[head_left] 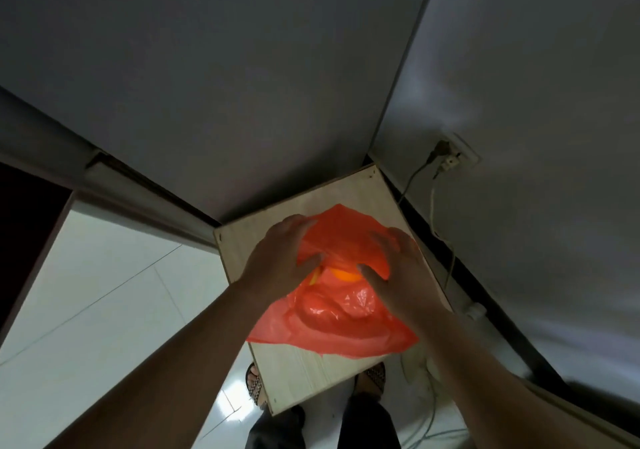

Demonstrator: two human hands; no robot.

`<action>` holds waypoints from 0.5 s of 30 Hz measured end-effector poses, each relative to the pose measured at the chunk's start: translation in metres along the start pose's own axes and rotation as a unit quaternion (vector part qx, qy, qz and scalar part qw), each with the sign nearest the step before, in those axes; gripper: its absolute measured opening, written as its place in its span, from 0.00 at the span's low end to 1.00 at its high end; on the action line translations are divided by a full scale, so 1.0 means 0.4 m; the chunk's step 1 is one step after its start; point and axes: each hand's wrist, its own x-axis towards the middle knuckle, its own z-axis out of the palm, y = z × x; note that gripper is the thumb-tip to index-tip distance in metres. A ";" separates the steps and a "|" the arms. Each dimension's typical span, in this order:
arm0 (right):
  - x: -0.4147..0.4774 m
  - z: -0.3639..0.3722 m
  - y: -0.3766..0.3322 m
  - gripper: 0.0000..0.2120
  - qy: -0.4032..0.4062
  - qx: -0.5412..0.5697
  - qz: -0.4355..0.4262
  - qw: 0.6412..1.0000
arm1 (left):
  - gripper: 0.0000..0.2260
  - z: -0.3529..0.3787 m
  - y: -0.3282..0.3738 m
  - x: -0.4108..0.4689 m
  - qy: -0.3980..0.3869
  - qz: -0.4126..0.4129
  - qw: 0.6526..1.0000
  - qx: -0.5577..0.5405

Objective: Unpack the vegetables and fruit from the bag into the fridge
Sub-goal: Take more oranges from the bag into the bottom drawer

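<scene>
Looking straight down here: a red plastic bag (332, 313) is lying crumpled on a small pale wooden table (304, 376) that is standing in the corner where the grey fridge door (214, 78) is meeting the wall (540, 109). Both hands are working at the bag's mouth. The left hand (277, 254) is pressing on the left side of the opening, fingers spread over the plastic and thumb (310, 262) pinching a fold, so that grip is closing on the bag. The right hand (398, 268) is doing the same on the right side, fingers draped over the film, thumb (372, 275) tucking in at the edge, also clamping onto the bag. Between the two thumbs the opening is gaping, and an orange fruit (346, 276) is showing inside, with a sliver of something yellow (316, 277) beside it; what that is, I cannot tell. The rest of the contents are hiding under the plastic. Below the table edge, sandalled feet (255, 384) are standing on the glossy white tiled floor (104, 296). Cables (433, 206) are trailing down from a wall socket (453, 154) at the right.
</scene>
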 end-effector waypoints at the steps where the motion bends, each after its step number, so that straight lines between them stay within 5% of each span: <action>1: 0.011 0.002 0.003 0.27 -0.002 -0.007 0.001 1.000 | 0.28 0.009 0.001 0.013 -0.010 -0.008 1.000 -0.001; 7: 0.079 -0.017 0.056 0.06 0.022 -0.051 -0.022 0.998 | 0.18 0.044 -0.025 0.050 -0.026 -0.023 0.999 0.042; 12: 0.162 -0.069 0.074 0.07 0.040 -0.028 0.018 0.999 | 0.13 0.044 -0.017 0.118 0.014 0.003 1.000 -0.011; 15: 0.163 -0.054 0.065 0.18 0.003 -0.005 -0.023 1.000 | 0.12 0.047 -0.019 0.149 0.013 0.008 1.000 -0.020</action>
